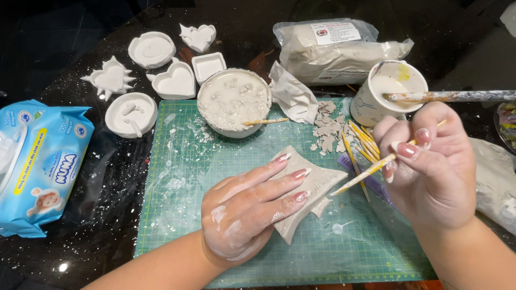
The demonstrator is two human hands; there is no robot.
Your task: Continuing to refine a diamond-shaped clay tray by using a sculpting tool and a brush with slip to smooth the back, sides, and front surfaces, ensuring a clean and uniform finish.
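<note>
My left hand [250, 212], smeared with white clay, lies flat on a scored slab of grey-white clay [317, 180] in the middle of a green cutting mat [183, 177]. My right hand [430, 166] holds a thin yellow wooden stick [363, 176] whose tip touches the slab's right edge. A bowl of white clay slip [234, 99] with another stick resting in it stands behind the slab.
Several white clay dishes, among them a heart-shaped one [174, 81], sit at the back left. A blue pack of wet wipes [43, 161] lies at the left. A bagged clay block [338, 51], a white cup [389, 91] with a brush, clay scraps [329, 129] and spare sticks [365, 140] are at the right.
</note>
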